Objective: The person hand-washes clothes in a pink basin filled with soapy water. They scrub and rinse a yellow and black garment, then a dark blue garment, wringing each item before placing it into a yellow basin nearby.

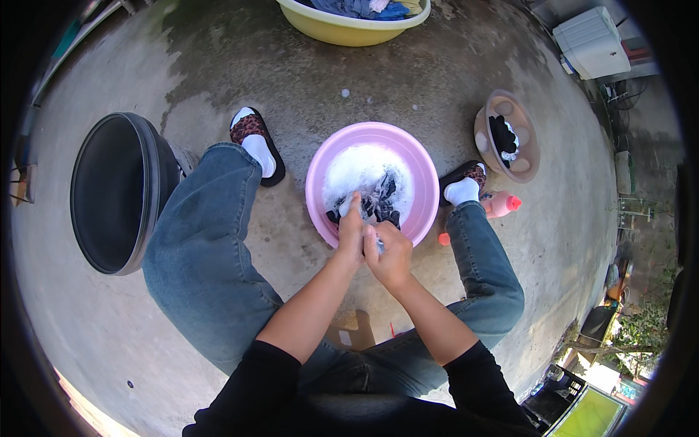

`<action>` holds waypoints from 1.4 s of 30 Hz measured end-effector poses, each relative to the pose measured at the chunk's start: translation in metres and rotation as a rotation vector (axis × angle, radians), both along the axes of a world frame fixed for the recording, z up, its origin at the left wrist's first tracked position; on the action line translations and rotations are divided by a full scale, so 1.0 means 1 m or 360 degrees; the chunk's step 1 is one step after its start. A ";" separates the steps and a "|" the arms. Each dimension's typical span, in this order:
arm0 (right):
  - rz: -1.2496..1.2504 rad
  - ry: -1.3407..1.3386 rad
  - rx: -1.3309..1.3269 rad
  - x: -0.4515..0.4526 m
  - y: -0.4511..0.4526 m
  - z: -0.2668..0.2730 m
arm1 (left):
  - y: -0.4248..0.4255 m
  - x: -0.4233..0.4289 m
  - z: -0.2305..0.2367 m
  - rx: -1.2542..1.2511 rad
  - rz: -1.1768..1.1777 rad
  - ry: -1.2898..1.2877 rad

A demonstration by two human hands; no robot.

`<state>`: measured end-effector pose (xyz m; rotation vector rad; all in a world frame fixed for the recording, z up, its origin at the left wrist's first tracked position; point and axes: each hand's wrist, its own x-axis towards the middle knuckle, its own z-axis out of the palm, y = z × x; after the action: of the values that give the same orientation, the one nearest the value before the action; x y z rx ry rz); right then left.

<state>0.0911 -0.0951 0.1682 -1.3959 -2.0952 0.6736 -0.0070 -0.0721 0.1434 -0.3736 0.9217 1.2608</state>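
A pink plastic basin stands on the concrete floor between the feet, with white suds inside. Dark wet cloth lies partly in the suds and runs up to both hands at the basin's near rim. My left hand is closed around part of the cloth, its thumb pointing away from me. Close against it on the right, my right hand grips a bunched part of the same cloth. The fingertips of both hands are partly hidden.
A large black tub stands at the left. At the top is a yellow basin of clothes. To the right are a small beige basin holding black and white cloth, a pink bottle and a red cap. Cardboard lies below the arms.
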 end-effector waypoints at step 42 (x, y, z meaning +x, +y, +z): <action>-0.0383 0.0223 -0.0737 0.024 -0.005 -0.057 | -0.030 0.035 -0.014 -0.0030 -0.0378 0.0069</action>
<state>0.1151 -0.1006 0.1112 -1.7512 -1.6880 1.1671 0.0282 -0.1021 0.1298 -0.2444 0.9852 1.0466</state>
